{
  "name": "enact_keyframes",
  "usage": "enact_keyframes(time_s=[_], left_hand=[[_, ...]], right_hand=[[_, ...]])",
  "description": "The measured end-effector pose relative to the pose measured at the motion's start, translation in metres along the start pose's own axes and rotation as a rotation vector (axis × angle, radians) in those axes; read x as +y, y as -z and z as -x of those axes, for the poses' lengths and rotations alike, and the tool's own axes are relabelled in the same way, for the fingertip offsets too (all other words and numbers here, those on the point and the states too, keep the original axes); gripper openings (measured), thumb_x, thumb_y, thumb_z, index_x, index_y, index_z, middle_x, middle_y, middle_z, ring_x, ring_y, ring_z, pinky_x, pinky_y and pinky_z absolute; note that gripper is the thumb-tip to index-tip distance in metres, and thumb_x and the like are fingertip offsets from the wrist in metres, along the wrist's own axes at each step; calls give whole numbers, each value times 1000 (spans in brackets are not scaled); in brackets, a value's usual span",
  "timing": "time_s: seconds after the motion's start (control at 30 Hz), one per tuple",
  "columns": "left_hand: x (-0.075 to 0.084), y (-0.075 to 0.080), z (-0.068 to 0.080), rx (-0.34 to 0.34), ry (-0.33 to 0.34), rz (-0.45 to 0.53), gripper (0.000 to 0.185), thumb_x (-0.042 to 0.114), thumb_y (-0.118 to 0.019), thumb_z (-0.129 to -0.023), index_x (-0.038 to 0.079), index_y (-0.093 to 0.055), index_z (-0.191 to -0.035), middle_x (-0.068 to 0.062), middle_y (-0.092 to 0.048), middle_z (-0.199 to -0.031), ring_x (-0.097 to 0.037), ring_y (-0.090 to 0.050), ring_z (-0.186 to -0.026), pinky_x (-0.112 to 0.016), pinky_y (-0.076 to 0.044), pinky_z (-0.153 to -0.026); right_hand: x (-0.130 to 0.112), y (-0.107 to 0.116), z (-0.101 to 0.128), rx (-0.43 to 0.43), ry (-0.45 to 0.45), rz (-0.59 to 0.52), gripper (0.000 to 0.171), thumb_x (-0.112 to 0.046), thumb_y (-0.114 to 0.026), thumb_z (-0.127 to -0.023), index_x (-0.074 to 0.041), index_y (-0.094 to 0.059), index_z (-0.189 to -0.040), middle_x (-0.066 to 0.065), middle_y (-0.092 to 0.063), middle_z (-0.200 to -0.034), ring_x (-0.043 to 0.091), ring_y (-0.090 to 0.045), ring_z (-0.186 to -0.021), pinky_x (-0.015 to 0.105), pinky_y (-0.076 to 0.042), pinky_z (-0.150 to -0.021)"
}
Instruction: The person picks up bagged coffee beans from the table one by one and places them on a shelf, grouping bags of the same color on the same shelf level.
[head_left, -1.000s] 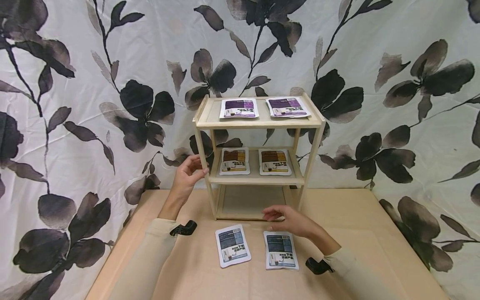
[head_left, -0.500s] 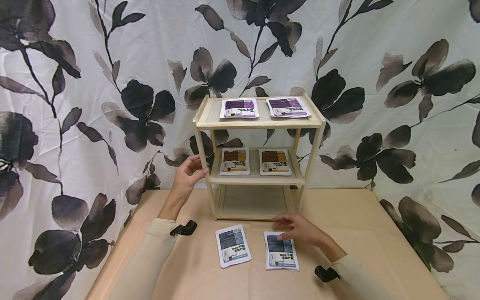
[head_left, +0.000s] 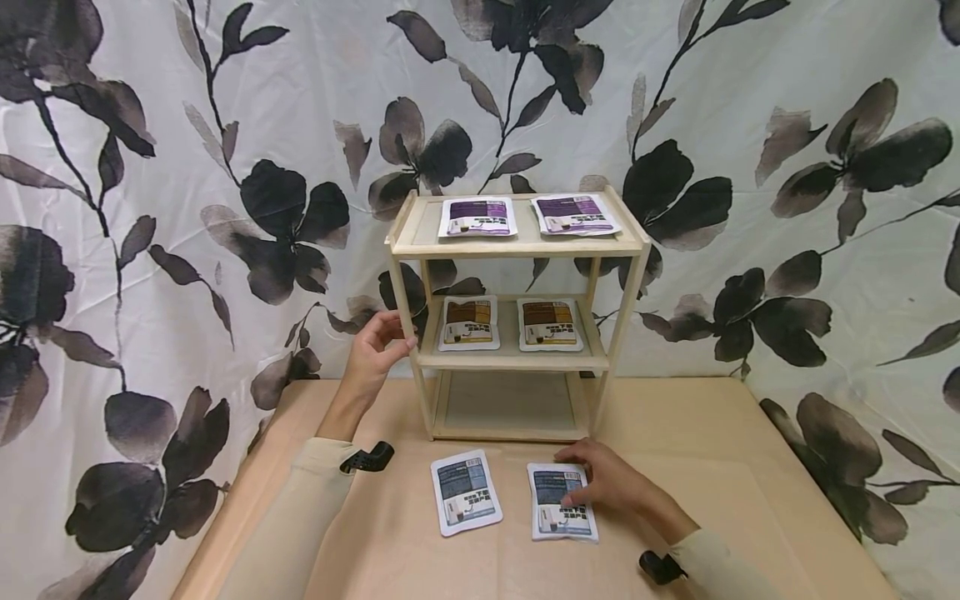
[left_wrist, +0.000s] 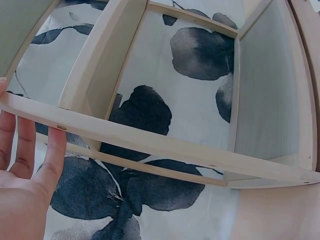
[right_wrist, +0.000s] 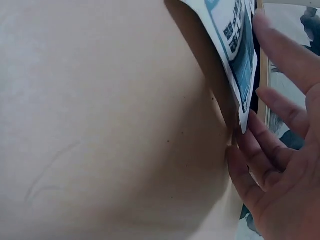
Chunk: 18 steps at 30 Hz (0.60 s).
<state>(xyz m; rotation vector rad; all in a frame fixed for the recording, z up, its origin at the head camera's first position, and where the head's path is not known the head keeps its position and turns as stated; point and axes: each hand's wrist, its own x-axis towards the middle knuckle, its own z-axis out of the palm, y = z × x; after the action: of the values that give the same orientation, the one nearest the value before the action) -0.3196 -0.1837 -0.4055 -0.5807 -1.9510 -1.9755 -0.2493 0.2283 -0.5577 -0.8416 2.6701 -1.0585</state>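
A pale wooden three-tier shelf (head_left: pixel 517 247) stands at the back of the table. My left hand (head_left: pixel 373 348) rests with straight fingers against its left post at middle-shelf height; in the left wrist view the fingers (left_wrist: pixel 50 160) lie along a wooden rail (left_wrist: pixel 150 142). Two blue packets lie flat in front of the shelf. My right hand (head_left: pixel 603 483) is on the right blue packet (head_left: pixel 558 508). In the right wrist view its fingers (right_wrist: pixel 250 160) sit under the raised edge of that packet (right_wrist: pixel 237 50). The left blue packet (head_left: pixel 465 492) lies untouched.
Two purple packets (head_left: pixel 478 217) (head_left: pixel 573 214) lie on the top shelf and two brown packets (head_left: pixel 469 322) (head_left: pixel 550 323) on the middle one. A tan cloth covers the table (head_left: pixel 720 467). A floral curtain (head_left: pixel 187 208) hangs close behind.
My right hand has drawn back from the shelf's bottom front edge and come down onto the right blue packet, lifting its edge. The left hand has stayed put.
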Motion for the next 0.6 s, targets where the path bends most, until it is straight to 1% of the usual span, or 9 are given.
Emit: enact_keyframes(time_s=[0.13,0.2,0.27,0.37,0.5,0.6], left_hand=[[0,1,-1,3,1,-15,37,-6,-71,-88,-8,-56,-121,2,-64,-103,-15,-59,-96,-21,-54,-75],[1,1,-1,5,4,-17,36,-6,-71,-88,-8,-56,-121,3,-63,-103,-14,-59,-97,-21,-54,-75],[1,1,-1,6,7,-15,36,-6,-71,-88,-8,-55,-121,3,-63,-103,-14,-59,-97,-20,-54,-75],[0,1,-2,6,7,-18,36,-6,-71,-88,-8,-56,-120,2,-63,-103,-14,-59,-97,-21,-54,-75],[0,1,-2,7,6,-27,35,-5,-72,-88,-8,-56,-120,2,-63,-104,-15,-60,-97,-21,-53,-76],[0,0,-1,8,7,-31,35,-5,-72,-88,-8,-56,-120,2,-63,-104,-15,-60,-98,-21,-53,-77]], right_hand=[[-1,-3,2,24,7,119,80,-53,-92,-66,-8,-66,-128,9,-60,-126,26,-50,-117,48,-44,-99],[-1,-5,3,26,0,148,82,-56,-91,-65,-9,-66,-128,8,-58,-124,24,-49,-115,47,-44,-97],[-2,-6,3,30,1,161,83,-56,-92,-64,-9,-66,-128,8,-58,-122,23,-48,-113,45,-44,-95],[-3,-6,3,24,-11,139,84,-54,-93,-64,-9,-66,-129,6,-57,-120,21,-48,-109,40,-44,-92],[-5,-7,2,-2,-57,50,87,-47,-94,-64,-9,-61,-135,7,-52,-121,20,-48,-106,32,-44,-92],[-6,-8,3,-3,-72,3,89,-42,-95,-66,-8,-57,-139,10,-50,-127,22,-47,-109,33,-44,-95]])
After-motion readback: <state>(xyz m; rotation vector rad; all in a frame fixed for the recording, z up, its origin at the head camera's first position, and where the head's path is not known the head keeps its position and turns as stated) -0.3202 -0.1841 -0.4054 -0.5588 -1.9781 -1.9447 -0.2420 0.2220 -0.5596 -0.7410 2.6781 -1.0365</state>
